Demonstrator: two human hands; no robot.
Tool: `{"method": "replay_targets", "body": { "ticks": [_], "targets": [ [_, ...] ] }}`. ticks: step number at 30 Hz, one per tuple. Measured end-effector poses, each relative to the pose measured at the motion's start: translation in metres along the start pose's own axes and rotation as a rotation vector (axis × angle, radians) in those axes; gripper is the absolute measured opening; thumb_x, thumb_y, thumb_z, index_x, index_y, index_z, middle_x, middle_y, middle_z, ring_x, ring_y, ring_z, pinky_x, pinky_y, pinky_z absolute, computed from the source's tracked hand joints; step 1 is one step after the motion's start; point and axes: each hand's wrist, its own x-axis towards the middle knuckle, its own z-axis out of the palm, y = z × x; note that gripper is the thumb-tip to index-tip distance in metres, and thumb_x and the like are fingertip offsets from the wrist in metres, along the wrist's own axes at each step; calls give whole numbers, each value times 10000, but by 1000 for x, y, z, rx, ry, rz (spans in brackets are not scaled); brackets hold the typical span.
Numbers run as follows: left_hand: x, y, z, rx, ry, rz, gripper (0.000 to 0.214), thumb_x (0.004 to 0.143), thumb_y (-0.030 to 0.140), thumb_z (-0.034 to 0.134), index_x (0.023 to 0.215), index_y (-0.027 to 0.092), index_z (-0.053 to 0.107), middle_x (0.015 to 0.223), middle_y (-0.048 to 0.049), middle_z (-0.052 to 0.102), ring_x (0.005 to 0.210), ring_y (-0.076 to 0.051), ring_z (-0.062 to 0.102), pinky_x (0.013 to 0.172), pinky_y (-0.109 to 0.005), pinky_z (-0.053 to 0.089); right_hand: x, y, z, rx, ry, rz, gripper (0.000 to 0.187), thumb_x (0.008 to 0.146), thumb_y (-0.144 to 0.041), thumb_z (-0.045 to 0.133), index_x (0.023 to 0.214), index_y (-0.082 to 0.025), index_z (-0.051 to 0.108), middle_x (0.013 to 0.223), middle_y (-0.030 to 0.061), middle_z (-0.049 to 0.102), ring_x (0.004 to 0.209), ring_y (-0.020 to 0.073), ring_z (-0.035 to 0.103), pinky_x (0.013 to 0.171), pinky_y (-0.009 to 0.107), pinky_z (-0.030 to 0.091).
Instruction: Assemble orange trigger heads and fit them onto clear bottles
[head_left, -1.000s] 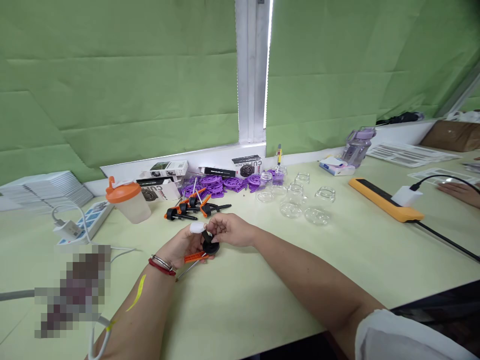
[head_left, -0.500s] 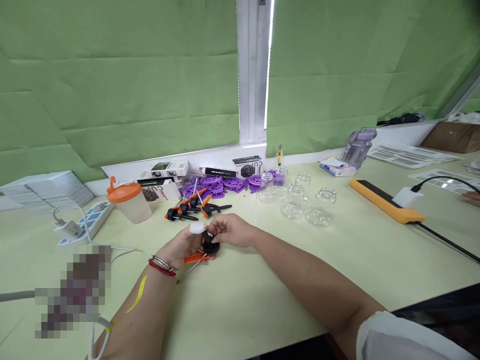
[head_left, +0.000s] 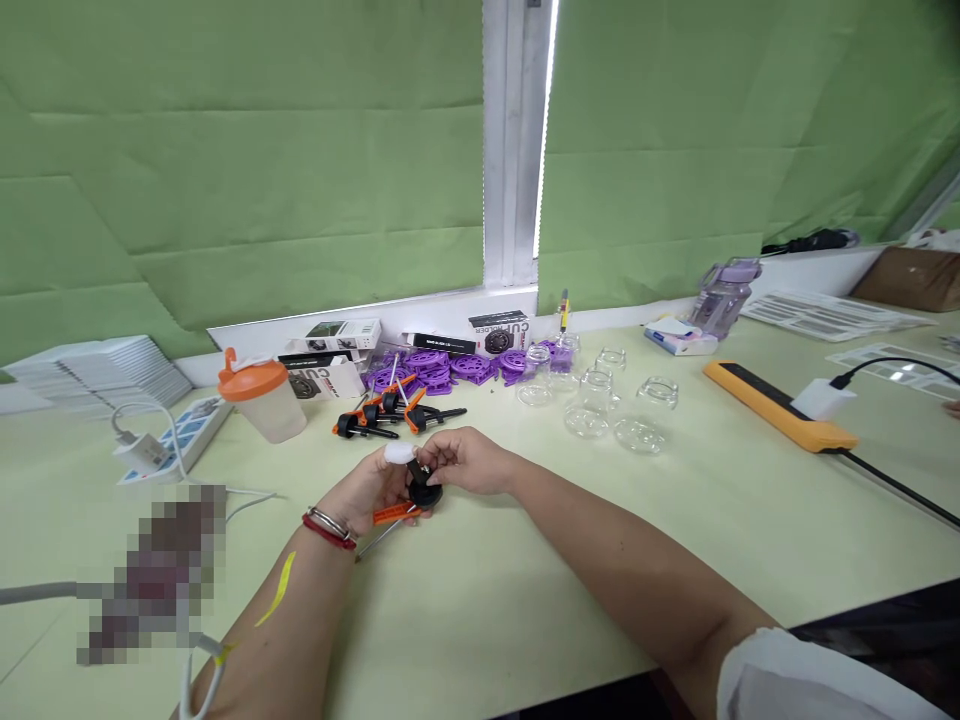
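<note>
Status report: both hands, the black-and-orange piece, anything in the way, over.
Left hand holding black-and-orange piece. Right hand at its black stem, exact grip hidden. Similar pieces piled just beyond, not blocking the hands.

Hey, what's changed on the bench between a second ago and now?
The other person's hand has drawn off rightward, almost out of view. The whole view has shifted slightly. Nothing was visibly taken up or let go: the left hand still holds the black-and-orange piece, the right hand's fingers stay at it, and the purple parts lie as before.
</note>
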Motion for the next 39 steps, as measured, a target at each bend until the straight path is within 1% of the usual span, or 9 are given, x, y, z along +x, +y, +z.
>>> {"method": "replay_targets", "body": {
  "ticks": [13,22,25,28,33,39],
  "targets": [
    [1,-1,-2,-9,-12,-2,508,643,528,578,989,156,570,717,-75,670,608,-255,655,493,-298,439,-2,-3,0,-45,0,-6,168,652,-86,662,749,-156,545,724,-30,547,675,106,543,669,257,452],
    [0,-1,-2,-27,-18,-2,471,651,526,590,953,165,575,708,-65,662,604,-250,654,489,-296,438,-2,-5,1,21,5,11,184,632,-121,688,730,-156,536,718,-30,563,663,103,547,682,268,455],
    [0,0,-1,-24,-16,-2,477,641,539,585,935,163,578,739,-82,676,609,-255,653,478,-293,426,-2,-6,2,18,17,14,183,630,-126,693,744,-153,553,718,-29,574,673,107,553,686,270,458],
    [-1,1,0,-3,-27,-4,509,647,566,566,935,147,589,770,-106,681,635,-256,653,502,-300,434,-2,-8,1,20,20,26,189,630,-133,706,761,-151,571,705,-29,583,672,110,560,672,265,458],
    [-2,-1,-2,-6,-23,4,529,648,567,565,979,155,582,832,-107,684,656,-258,657,529,-316,449,-2,-11,1,49,4,30,193,639,-159,715,771,-148,576,706,-19,602,675,118,575,675,276,463],
    [-4,0,-1,-4,-10,17,535,655,574,564,1006,171,544,861,-110,682,658,-260,662,534,-317,452,-1,-8,2,37,26,16,189,632,-155,711,768,-150,579,709,-24,594,660,109,566,660,266,450]
  ]
}}
